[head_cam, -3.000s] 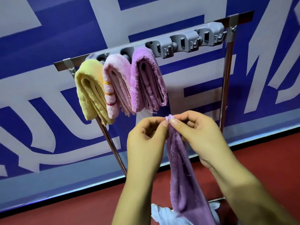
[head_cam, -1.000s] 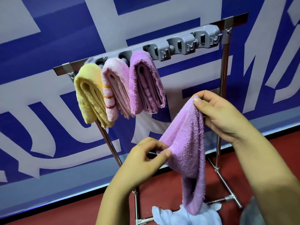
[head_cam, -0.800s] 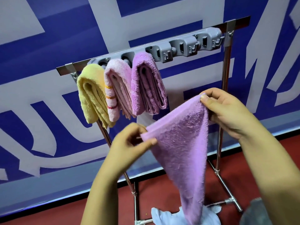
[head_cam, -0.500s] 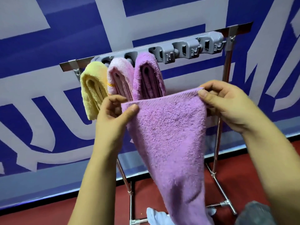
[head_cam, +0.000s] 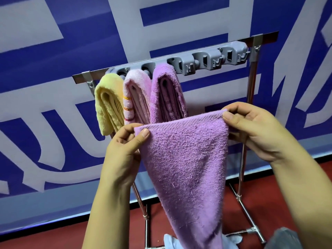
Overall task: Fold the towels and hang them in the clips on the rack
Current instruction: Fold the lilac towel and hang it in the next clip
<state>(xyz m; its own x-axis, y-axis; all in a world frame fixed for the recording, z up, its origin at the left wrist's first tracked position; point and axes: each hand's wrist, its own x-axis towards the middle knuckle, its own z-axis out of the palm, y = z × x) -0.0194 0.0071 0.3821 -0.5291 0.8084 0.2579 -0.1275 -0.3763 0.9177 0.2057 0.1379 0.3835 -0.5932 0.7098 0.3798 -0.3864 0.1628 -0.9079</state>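
You held the purple towel stretched in front of the rack. Your left hand pinched its upper left corner between thumb and curled fingers, and your right hand pinched the upper right corner the same way (slightly higher than the left). The towel hung down between your hands, narrowing to a point. Behind it, a yellow towel, a pink towel and a folded purple towel hung in the grey clips.
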